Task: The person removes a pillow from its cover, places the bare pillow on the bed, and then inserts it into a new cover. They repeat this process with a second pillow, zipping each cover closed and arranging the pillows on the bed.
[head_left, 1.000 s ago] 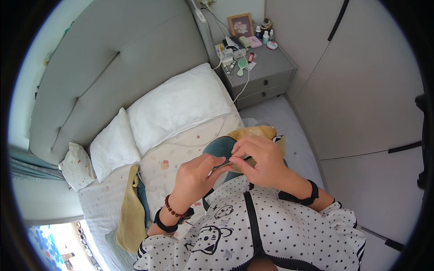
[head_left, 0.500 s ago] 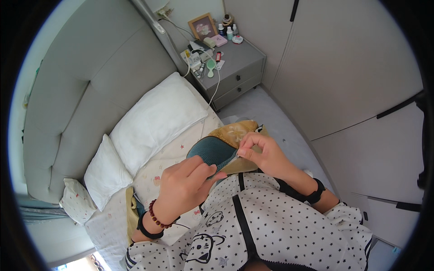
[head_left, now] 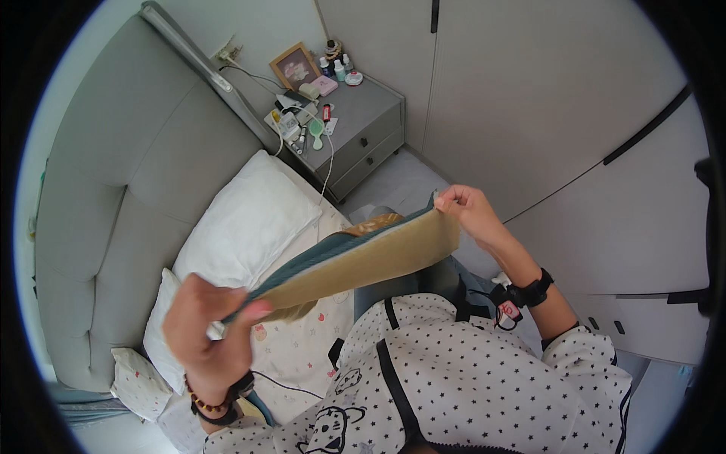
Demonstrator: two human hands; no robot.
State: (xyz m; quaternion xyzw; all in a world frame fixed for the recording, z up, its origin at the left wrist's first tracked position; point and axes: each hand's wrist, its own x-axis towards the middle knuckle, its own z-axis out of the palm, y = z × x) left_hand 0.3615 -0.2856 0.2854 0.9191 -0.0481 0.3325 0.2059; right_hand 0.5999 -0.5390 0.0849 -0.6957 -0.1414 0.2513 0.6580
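A mustard-yellow cloth piece (head_left: 363, 261) with a teal ribbed lining is stretched out in front of my body, above the bed's edge and my lap. What kind of article it is, I cannot make out. My left hand (head_left: 208, 329), slightly blurred, pinches its lower left end between thumb and fingers. At the upper right end, my right hand (head_left: 473, 216) grips the other corner by its edge. The teal side faces the headboard, and the plain yellow side faces me. Behind it a patterned golden part (head_left: 378, 223) shows. More yellow cloth hangs beneath the left end.
White pillows (head_left: 242, 219) lean along the grey padded headboard (head_left: 98, 197). A patterned sheet (head_left: 302, 363) covers the bed. The grey nightstand (head_left: 363, 113) carries bottles, a picture frame and a green hand mirror (head_left: 316, 135). Tall wardrobe doors (head_left: 529, 98) rise at the right.
My hands have moved far apart, the left toward the pillows and the right up and outward. The cloth, bunched between them before, is now pulled into a long taut strip.
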